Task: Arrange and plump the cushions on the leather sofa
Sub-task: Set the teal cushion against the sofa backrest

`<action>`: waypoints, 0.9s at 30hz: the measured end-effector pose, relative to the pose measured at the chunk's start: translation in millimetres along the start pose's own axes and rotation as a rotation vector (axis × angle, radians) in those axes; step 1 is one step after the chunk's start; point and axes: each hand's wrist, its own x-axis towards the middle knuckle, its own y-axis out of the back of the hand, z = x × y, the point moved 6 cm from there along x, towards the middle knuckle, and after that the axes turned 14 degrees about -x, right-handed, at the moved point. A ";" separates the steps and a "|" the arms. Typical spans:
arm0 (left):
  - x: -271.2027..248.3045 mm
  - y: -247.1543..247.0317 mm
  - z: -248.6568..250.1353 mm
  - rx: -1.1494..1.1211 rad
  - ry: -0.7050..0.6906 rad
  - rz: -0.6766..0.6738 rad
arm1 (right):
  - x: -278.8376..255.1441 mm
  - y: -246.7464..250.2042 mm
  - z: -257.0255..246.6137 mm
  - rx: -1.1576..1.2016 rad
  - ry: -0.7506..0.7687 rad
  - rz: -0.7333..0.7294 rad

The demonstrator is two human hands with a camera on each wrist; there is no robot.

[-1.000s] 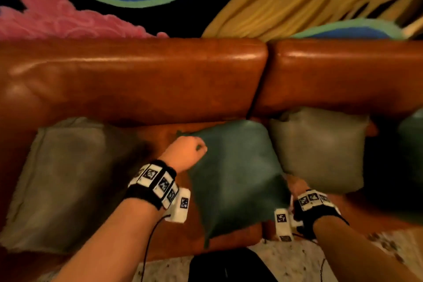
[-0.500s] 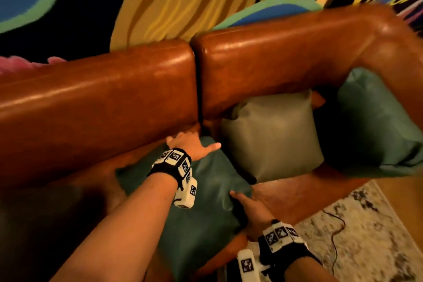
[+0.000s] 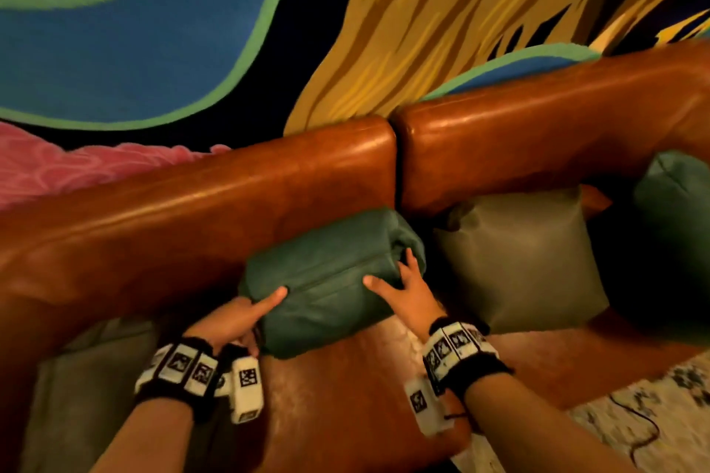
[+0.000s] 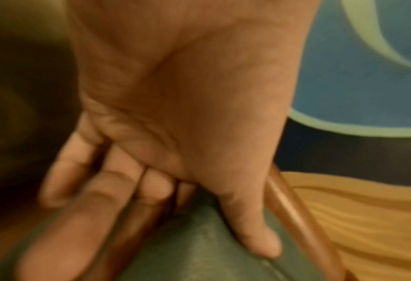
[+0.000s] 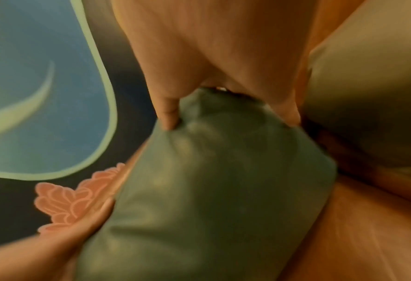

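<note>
Half a second ago the green cushion (image 3: 330, 280) lay flat on the seat under the hands; now it stands on its lower edge, squeezed from both ends and leaning against the backrest of the leather sofa (image 3: 215, 211). The left hand (image 3: 234, 323) presses its left end, thumb laid along the front face and fingers spread behind it, as the left wrist view shows. The right hand (image 3: 407, 292) clamps the right end, thumb and fingers curled over the corner, where the right wrist view shows the cover dimpled under the thumb. So both hands hold the cushion between them, neither one wide.

Just to the right of the right hand, an olive cushion (image 3: 526, 261) leans against the backrest, and beyond it is a second green cushion (image 3: 676, 203). Below the left wrist lies another olive cushion (image 3: 92, 388), flat and dim.

Risks, as I judge them: the smooth cover could slip from the palms if the squeeze is uneven, letting the cushion topple forward off the seat. Pressing harder at the right end could also leave it lopsided or nudge the olive cushion beside it.
</note>
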 end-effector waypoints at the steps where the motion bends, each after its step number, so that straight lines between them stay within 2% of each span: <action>1: -3.7 -3.4 -9.2 -0.026 -0.021 0.016 | 0.7 -7.2 -0.4 -0.042 -0.040 0.002; 5: -19.9 9.4 -7.8 -0.102 -0.125 0.097 | 3.4 -14.8 -6.8 -0.111 -0.024 0.107; 7: -20.2 35.9 -20.3 -0.143 -0.124 0.177 | 7.0 -29.2 -11.0 -0.202 0.031 0.048; 10: -4.2 66.5 -52.0 -0.228 -0.040 0.299 | 13.7 -64.6 -7.5 -0.350 0.039 -0.092; 13: 4.9 67.4 -62.2 -0.249 -0.017 0.375 | 18.9 -76.4 -6.8 -0.408 -0.036 -0.093; 15: 4.1 66.5 -57.2 -0.165 -0.033 0.455 | 18.9 -70.7 -11.7 -0.335 -0.038 -0.066; 17: -6.2 67.7 -44.7 -0.099 -0.066 0.599 | 15.3 -54.1 -13.5 -0.216 -0.013 -0.004; 19: -25.1 66.5 -29.2 -0.112 -0.080 0.829 | 8.7 -27.7 -8.8 -0.158 0.022 0.069; 21: -53.2 56.2 0.9 -0.055 -0.203 1.061 | 3.1 5.3 12.3 -0.183 0.004 0.104; 22: -64.7 47.6 20.3 -0.005 -0.321 1.110 | 0.3 23.6 27.0 -0.213 -0.038 0.111; 23: -75.8 31.8 45.2 0.033 -0.458 1.081 | -2.3 43.3 43.3 -0.240 -0.078 0.120; 24: -78.2 8.9 69.6 0.050 -0.582 0.966 | -5.6 67.3 60.7 -0.270 -0.121 0.131; 25: -77.5 -18.5 90.5 0.054 -0.668 0.786 | -8.6 90.0 80.0 -0.303 -0.164 0.143; 27: -66.3 -90.8 121.1 0.134 -0.668 0.373 | -14.4 142.1 118.0 -0.373 -0.261 0.200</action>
